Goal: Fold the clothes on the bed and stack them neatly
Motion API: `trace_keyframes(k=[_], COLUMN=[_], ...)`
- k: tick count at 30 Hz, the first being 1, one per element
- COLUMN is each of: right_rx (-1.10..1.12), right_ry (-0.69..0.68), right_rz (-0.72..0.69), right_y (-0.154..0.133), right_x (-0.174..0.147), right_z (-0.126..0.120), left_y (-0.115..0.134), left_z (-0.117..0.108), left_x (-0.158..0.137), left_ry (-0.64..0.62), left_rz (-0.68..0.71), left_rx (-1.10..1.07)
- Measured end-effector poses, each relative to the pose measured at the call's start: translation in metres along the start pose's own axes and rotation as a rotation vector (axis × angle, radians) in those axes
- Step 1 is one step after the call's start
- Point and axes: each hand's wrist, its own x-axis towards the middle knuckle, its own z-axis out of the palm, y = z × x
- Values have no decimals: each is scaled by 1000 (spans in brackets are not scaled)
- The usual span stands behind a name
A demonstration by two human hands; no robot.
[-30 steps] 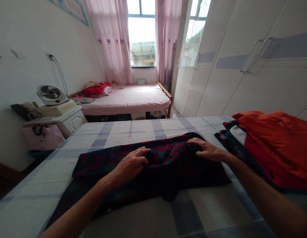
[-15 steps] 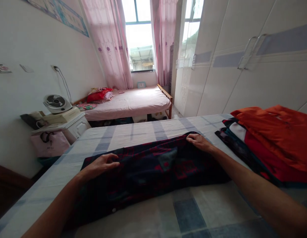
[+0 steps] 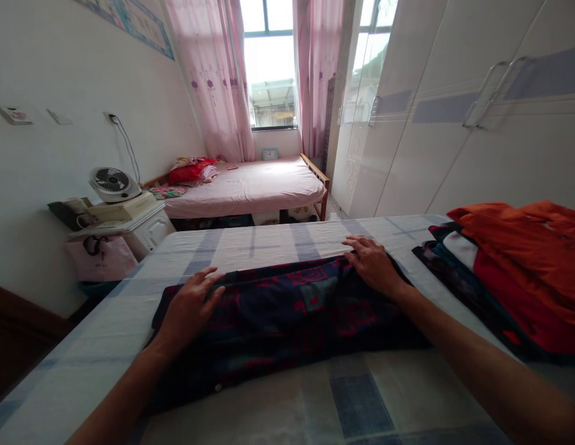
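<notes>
A dark navy garment (image 3: 287,315) with red and teal patterning lies in a long folded strip across the bed; a small white button shows near its lower left edge. My left hand (image 3: 190,306) rests over the garment's left end, fingers stretched out toward the far edge. On the right end lies my right hand (image 3: 371,262), its fingers spread and reaching past the far folded edge. Neither hand grips the cloth. Some of the garment is hidden under my forearms.
Folded clothes with an orange shirt (image 3: 523,247) on top are stacked at the right of the checked bedsheet (image 3: 250,244). Beyond stands a smaller pink bed (image 3: 264,188). A fan (image 3: 114,183) sits on a cabinet at left; white wardrobe doors (image 3: 436,148) line the right.
My right hand has let go of the garment's far edge and opened out flat. My left fingers have straightened. The garment's far side lies flatter, and the view has shifted slightly left.
</notes>
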Motion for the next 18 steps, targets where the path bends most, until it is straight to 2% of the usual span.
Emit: trace_keyframes(k=[2, 3, 6, 8, 11, 13, 15, 18], right_rx=[-40, -57, -91, -89, -50, -3, 59, 148], right_ry=[-30, -95, -323, -389, -332, -231, -145, -93], right_rz=[-137, -163, -147, -119, -91, -88, -85, -65], right_y=[-15, -19, -21, -17, -15, -15, -14, -13], right_x=[-12, -18, -30, -32, -37, -45, -57, -73], right_z=[8, 15, 36, 43, 37, 27, 15, 3], left_y=[9, 11, 11, 8, 1, -9, -25, -54], left_z=[13, 20, 38, 41, 28, 10, -8, -28], left_x=[-18, -26, -43, -46, -49, -54, -61, -77], left_ry=[-36, -81, -199, -220, -156, -28, 95, 94], left_rz=[116, 120, 27, -6, -21, -96, -251, -576], left_rx=[78, 108, 137, 109, 14, -22, -31, -130])
